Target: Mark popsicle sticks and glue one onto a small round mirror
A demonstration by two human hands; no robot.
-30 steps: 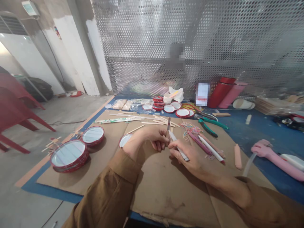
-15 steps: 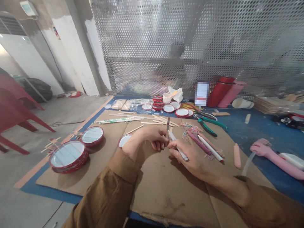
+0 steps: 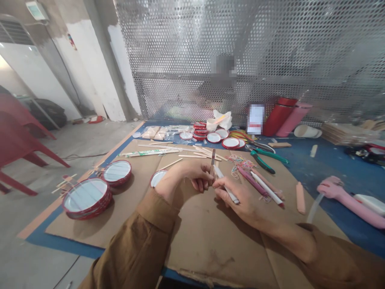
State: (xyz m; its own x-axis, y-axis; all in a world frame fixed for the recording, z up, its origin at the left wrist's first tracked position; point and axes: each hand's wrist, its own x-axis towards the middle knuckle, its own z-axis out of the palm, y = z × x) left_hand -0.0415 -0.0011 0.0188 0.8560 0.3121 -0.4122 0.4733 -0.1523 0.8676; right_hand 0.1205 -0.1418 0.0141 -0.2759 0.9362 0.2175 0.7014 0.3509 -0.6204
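Upright in the fingers of my left hand (image 3: 200, 176) is a narrow wooden stick (image 3: 213, 157), its face coloured brown. My right hand (image 3: 233, 192) is closed round a white marker (image 3: 224, 184), whose upper end lies close beside the stick. Whether the marker's tip touches the stick I cannot tell. Behind my left wrist, a red-rimmed round disc (image 3: 157, 178) is partly covered. Plain wooden sticks (image 3: 207, 152) lie just beyond my hands. To the right are coloured rubber bands (image 3: 239, 163), a purple marker (image 3: 252, 180) and a white marker with a red end (image 3: 267, 188).
Stacked red-rimmed discs (image 3: 87, 196) stand at the left of the cardboard (image 3: 210, 245). Green-handled pliers (image 3: 263, 161) lie at the back right, and a pink glue gun (image 3: 349, 196) sits at the right. A red bottle (image 3: 279, 116) leans against the perforated metal screen (image 3: 180, 60).
Almost nothing differs. Both hands keep their places and their grips, with at most a very slight shift of the right hand and its marker.
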